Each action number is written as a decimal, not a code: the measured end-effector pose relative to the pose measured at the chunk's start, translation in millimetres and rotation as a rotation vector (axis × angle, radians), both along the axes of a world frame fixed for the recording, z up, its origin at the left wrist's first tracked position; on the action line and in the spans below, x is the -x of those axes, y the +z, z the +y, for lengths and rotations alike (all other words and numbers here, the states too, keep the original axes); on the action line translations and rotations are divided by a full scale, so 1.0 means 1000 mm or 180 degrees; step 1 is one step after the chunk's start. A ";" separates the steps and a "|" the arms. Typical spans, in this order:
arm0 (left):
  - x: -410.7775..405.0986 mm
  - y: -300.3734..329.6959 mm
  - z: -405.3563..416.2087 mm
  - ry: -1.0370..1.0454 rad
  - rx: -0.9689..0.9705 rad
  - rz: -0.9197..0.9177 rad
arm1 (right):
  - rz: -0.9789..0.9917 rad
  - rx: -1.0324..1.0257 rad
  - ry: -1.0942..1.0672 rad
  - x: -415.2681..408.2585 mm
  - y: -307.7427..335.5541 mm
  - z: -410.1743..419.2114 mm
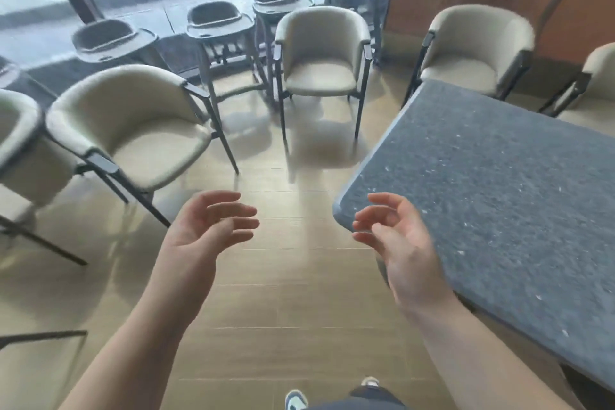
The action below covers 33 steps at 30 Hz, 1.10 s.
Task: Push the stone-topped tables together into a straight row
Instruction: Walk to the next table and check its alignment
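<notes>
One stone-topped table (506, 183), dark grey with pale flecks and a rounded corner, fills the right side of the head view. My right hand (396, 243) hovers in front of its near left corner, fingers loosely curved, holding nothing; whether it touches the edge is unclear. My left hand (206, 226) is raised over the wooden floor to the left of the table, palm turned inward, fingers relaxed and empty. No other table is in view.
Beige tub chairs stand around: one at left (133, 130), one at centre back (321, 56), one behind the table (472, 50). Several dark high chairs (216, 23) line the window. Bare wooden floor (293, 276) lies between my hands.
</notes>
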State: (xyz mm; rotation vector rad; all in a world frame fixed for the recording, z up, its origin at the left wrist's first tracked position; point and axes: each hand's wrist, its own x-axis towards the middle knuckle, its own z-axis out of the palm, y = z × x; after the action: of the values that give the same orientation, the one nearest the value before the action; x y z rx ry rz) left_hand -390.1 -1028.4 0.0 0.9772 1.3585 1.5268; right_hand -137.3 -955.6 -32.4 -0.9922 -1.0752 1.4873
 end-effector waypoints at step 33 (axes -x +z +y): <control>0.261 0.036 0.542 -0.0512 -0.0696 -0.0102 | 0.0017 -0.0464 -0.0325 0.247 0.065 0.506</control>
State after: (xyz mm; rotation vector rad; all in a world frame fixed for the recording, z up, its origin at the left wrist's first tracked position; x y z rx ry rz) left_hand -650.7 -486.1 36.4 1.1623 1.0788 1.5832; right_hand -384.8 -449.9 32.1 -0.9263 -1.0967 1.3095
